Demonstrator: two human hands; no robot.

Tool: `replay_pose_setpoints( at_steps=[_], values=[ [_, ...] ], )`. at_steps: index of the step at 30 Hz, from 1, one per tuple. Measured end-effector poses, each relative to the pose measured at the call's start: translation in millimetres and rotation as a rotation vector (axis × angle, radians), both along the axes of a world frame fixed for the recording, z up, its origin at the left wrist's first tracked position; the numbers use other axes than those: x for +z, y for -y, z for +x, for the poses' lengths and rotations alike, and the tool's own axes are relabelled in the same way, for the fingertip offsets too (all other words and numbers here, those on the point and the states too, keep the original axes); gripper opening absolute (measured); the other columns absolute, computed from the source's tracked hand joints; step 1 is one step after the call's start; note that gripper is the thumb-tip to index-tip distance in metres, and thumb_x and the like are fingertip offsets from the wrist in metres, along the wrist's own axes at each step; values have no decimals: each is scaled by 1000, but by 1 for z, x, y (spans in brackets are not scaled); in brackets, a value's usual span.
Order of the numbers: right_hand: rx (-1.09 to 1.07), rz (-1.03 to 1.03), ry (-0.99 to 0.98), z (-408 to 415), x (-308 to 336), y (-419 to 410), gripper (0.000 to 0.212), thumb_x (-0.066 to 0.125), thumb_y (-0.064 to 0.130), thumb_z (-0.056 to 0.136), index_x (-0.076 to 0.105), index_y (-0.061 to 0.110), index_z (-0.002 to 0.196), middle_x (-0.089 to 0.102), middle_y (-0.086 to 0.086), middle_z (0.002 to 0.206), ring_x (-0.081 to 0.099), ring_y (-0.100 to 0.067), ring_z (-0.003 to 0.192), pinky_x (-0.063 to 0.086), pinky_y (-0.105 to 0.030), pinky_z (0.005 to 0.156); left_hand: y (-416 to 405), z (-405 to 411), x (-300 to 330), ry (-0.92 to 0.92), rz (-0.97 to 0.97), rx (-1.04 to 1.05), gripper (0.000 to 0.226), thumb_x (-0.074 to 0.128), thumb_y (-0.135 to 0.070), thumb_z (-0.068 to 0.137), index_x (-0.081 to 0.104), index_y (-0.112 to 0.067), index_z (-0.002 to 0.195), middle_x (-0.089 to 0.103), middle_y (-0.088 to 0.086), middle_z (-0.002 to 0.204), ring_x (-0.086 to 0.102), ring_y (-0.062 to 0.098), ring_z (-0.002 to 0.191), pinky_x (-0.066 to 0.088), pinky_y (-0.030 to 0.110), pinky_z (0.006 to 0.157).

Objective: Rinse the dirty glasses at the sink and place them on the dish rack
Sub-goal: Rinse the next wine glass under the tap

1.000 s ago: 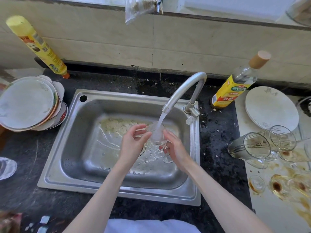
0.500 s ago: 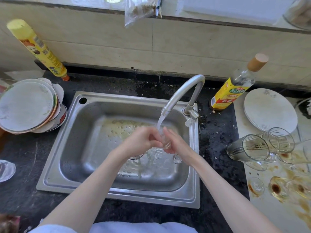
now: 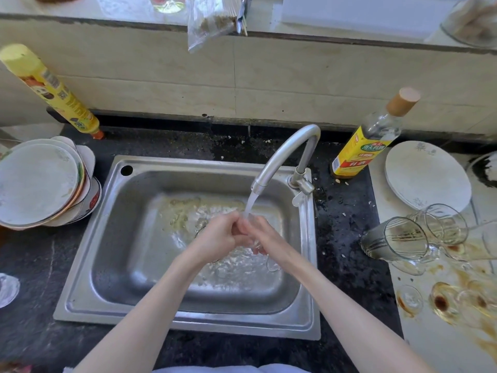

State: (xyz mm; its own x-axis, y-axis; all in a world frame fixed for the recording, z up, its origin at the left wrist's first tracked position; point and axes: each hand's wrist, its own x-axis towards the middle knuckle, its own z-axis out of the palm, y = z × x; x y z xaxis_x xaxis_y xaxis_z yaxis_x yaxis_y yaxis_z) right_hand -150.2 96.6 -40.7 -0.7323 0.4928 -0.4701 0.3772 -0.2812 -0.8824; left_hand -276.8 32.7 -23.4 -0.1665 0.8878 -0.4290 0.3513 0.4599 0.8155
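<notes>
Here both hands (image 3: 242,235) enclose the glass (image 3: 271,262), its foot protruding below.

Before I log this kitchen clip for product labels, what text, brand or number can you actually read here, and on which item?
Nothing reads with certainty.
Bottle with cork-coloured cap, right of the tap: a green oval with Chinese characters and a red band with more below, too blurred to quote.
Tall yellow can, back left: printed panels and a cartoon picture, lettering too small and blurred.
Right-hand plate: only a faint floral mark, no words.
Clear bag on the ledge: no legible print.

Glass (image 3: 252,242) mostly hidden between hands
</notes>
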Motion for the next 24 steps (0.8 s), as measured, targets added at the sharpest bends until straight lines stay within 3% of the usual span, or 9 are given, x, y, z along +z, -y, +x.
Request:
replay_pose_setpoints(
  at_steps=[4, 7, 9, 12, 14, 16, 18, 20, 24],
  values=[
    [-44, -172, 73, 2, -7, -2, 58, 24, 54, 97, 61, 10, 104, 57, 2, 63, 37, -1, 37, 23, -14, 35, 5, -1, 9, 114, -71, -233, 19, 64, -9, 86, 61, -27, 90, 65, -14, 86, 59, -9, 73, 43, 8, 70],
    [-21, -159, 104, 1, -12, -5, 64, 15, 57, 96, 63, 14, 90, 53, 5, 45, 33, -2, 32, 21, -14, 33, 2, -7, 10, 108, -88, -216, 20, 71, -6, 80, 69, -25, 75, 70, -12, 73, 63, -5, 71, 42, 8, 68],
    [-30, -124, 88, -1, -8, -4, 58, 17, 49, 100, 61, 11, 104, 55, 8, 55, 40, 1, 39, 27, -12, 38, -1, -7, 7, -10, -68, -89, 19, 77, -9, 74, 65, -22, 67, 66, -13, 63, 60, -4, 62, 40, 8, 60],
    [-62, -39, 78, -5, -8, -2, 49, 31, 50, 95, 49, 10, 117, 53, 3, 83, 43, -3, 57, 33, -13, 49, -2, 0, 4, 29, -24, 92, 27, 75, -3, 75, 52, -16, 70, 59, -14, 57, 52, -6, 52, 36, 7, 51],
    [-84, -44, 102, -6, -12, -3, 52, 29, 59, 90, 53, 19, 113, 59, 3, 89, 50, -3, 59, 35, -14, 50, -2, 0, 8, 123, -26, 74, 18, 70, -4, 80, 57, -16, 80, 62, -10, 71, 56, -4, 62, 40, 8, 61],
    [-90, -103, 129, -7, -13, -6, 63, 15, 57, 96, 64, 20, 104, 60, -1, 70, 47, -3, 44, 31, -15, 38, -1, -4, 10, 225, -38, -47, 14, 65, -2, 84, 66, -14, 91, 70, -2, 86, 65, 4, 79, 48, 16, 76],
    [-55, -163, 189, -6, -10, -10, 70, 7, 59, 95, 67, 24, 89, 51, -1, 53, 35, -6, 36, 21, -16, 34, -1, -10, 10, 210, -55, -52, 10, 69, -3, 80, 71, -12, 85, 72, 0, 82, 65, 5, 78, 48, 17, 79],
    [8, -114, 199, -5, -10, -10, 67, 7, 60, 95, 64, 25, 84, 50, 2, 54, 33, -3, 36, 21, -17, 36, -1, -13, 7, 128, -75, -11, 5, 76, -7, 74, 71, -9, 74, 70, 0, 73, 62, 7, 69, 47, 20, 74],
    [-28, 0, 96, -3, -15, -4, 55, 22, 51, 98, 51, 13, 125, 50, 10, 82, 42, 7, 48, 31, -7, 44, -4, -5, -1, -5, -38, 108, 26, 79, -12, 72, 54, -11, 64, 52, -3, 59, 44, 9, 54, 36, 25, 59]
  ],
)
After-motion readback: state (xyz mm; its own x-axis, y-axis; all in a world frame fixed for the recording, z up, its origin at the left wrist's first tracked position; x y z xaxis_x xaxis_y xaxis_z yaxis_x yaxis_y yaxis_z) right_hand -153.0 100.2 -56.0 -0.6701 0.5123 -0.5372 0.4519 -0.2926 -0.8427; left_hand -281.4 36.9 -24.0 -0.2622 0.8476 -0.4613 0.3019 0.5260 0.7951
